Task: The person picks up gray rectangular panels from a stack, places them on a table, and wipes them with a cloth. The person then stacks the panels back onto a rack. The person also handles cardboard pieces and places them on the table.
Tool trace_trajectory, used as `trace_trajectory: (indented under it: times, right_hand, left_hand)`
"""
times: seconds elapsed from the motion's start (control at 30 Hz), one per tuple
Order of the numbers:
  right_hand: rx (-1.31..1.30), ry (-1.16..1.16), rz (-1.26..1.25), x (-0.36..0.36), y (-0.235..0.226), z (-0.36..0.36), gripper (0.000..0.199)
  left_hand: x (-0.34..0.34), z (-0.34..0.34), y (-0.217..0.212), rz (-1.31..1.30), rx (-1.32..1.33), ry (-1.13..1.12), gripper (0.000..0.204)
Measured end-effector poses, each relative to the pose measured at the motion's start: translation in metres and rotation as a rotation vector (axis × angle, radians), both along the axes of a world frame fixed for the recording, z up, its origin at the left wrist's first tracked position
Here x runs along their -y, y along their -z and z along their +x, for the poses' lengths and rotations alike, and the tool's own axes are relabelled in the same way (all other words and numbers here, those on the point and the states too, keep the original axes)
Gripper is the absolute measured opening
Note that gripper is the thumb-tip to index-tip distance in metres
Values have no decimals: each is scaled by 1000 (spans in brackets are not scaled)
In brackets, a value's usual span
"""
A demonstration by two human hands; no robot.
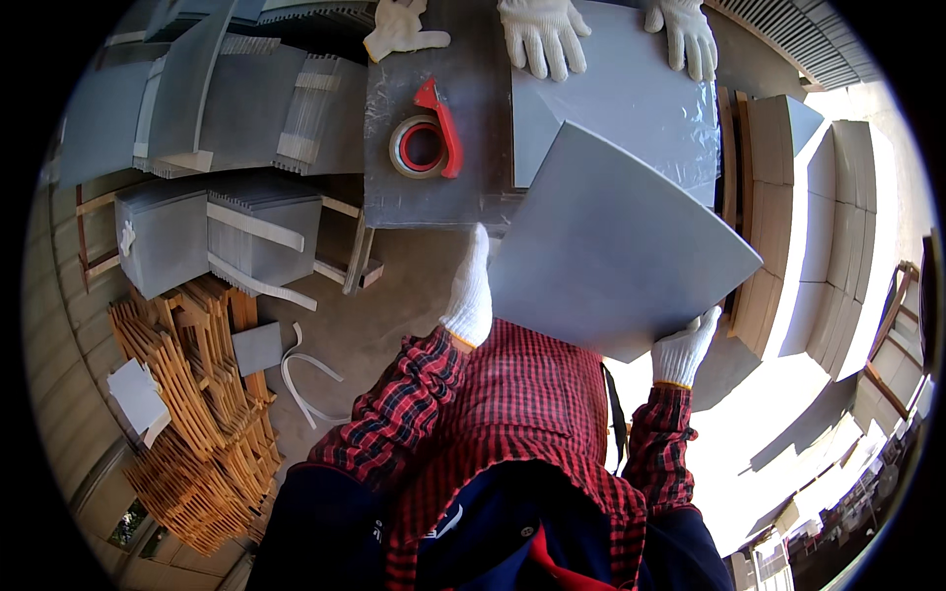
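Note:
A flat grey square panel point(616, 246) is tilted in front of my body, between my two gloved hands. My left hand point(468, 294) is at its left edge, thumb side up, with the fingers partly hidden by the panel. My right hand point(689, 347) grips the lower right edge, fingers largely out of sight beneath. Past the panel lies a stack of similar grey panels point(616, 98) with clear plastic film along its side. A co-worker's gloved hands, one point(544, 37) at the stack's far left and another point(685, 37) at its far right, rest there.
Left on the grey worktop point(483, 148) lies a red tape dispenser point(434, 133), with a loose white glove point(402, 30) beyond. Grey panel stacks point(246, 103) fill the far left. Wooden frames point(197, 394) are piled on the left floor, beside a white strip point(296, 379). Pale stacks point(774, 217) stand right.

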State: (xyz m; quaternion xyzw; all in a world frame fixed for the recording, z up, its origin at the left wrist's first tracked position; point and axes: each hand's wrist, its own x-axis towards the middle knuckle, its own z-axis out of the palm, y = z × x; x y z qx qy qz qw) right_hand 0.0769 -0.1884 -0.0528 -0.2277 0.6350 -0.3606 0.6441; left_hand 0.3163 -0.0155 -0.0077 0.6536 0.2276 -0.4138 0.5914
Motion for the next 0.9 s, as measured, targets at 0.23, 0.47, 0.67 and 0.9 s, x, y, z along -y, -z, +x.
trace_trajectory:
  times: [0.23, 0.47, 0.67, 0.9]
  right_hand:
    - [525, -227, -180, -33, -72, -62, 49]
    - [590, -275, -161, -16, -139, -59, 44]
    - [571, -250, -147, -8, -140, -54, 42]
    - [225, -540, -108, 54, -130, -34, 50]
  left_hand:
    - [-33, -15, -13, -455, 70, 75, 58]
    - [11, 1, -64, -753, 541, 189, 50]
    - [32, 6, -77, -677, 924, 150, 32]
    - [33, 47, -67, -550, -57, 294, 54]
